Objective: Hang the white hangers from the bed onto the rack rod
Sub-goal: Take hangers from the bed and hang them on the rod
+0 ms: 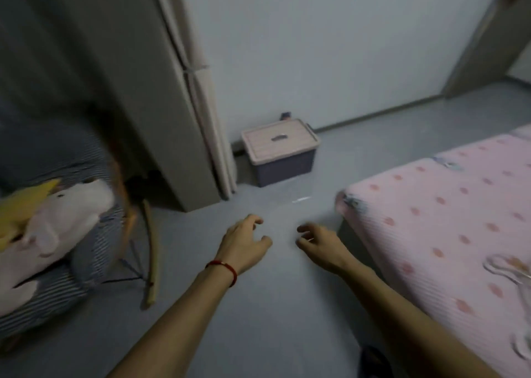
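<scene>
The bed, covered in a pink dotted sheet, fills the right side. White hangers lie on it at the right edge, partly cut off and blurred; another pale hanger shape shows lower down. Both my hands hover over the grey floor, left of the bed's corner. My left hand, with a red cord on its wrist, has loosely curled fingers and holds nothing. My right hand is likewise relaxed and empty. No rack rod is in view.
A storage box with a pink lid stands against the white wall. A tall grey cabinet rises at the left. A striped rocking chair holds a plush toy at the far left. A doorway opens at the top right.
</scene>
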Motion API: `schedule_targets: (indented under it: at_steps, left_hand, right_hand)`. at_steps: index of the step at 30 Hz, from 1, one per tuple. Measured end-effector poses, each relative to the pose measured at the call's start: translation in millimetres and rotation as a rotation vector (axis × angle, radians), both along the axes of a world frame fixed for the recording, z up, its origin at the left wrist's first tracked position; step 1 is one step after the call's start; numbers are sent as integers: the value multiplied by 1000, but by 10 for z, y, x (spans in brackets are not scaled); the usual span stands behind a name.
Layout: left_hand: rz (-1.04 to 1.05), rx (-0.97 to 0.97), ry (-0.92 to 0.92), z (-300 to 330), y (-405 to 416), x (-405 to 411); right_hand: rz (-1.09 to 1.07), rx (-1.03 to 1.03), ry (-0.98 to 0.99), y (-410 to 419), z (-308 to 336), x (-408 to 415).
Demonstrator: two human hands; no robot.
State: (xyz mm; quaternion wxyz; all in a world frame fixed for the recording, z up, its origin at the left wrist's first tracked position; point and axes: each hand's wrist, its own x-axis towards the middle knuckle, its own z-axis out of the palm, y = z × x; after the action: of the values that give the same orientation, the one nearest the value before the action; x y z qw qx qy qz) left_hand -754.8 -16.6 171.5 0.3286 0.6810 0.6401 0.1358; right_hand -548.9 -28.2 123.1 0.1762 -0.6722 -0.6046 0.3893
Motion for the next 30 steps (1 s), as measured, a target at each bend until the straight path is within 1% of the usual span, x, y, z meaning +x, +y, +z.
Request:
schedule_targets:
  at_steps: [3,5,7,10,13,18,22,24,28,30]
  left_hand:
    - [-155,-62,-22,-222,188,1292]
    - [-250,-143,-61,-384,241,2217]
    - [-360,-191,-68,-548,239,3082]
    - [-508,-264,-43,-763,182,4168]
    - [-615,-344,-12,-900,72,4966]
    - [-699,-432,9,-1171,-50,5809]
    - [-721,-477,65,-1501,-83,6228]
    - [-729,-501,97,-1668,-73,6364]
    - [-706,-539,159,-1933,-19,6509]
    - [-688,-552,171,-2009,21,6516]
  right_hand:
    - [-153,-71,-25,-98,-374,1276]
    - [-264,-138,-31,-223,-663,2129]
    - [-407,-202,-21,-394,-911,2889]
    - [-629,-280,-30,-687,-1186,3806]
    - [-796,-365,-51,-1009,-1411,4542]
    - [-968,-461,-153,-1430,-1877,5420]
    - [-1009,-521,-312,-1608,-2394,5944]
    - [-1003,-559,-349,-1625,-2661,6084]
    - [-993,-696,-351,-1587,-3047,6181]
    - [-984,-705,-436,-1572,-3163,6176]
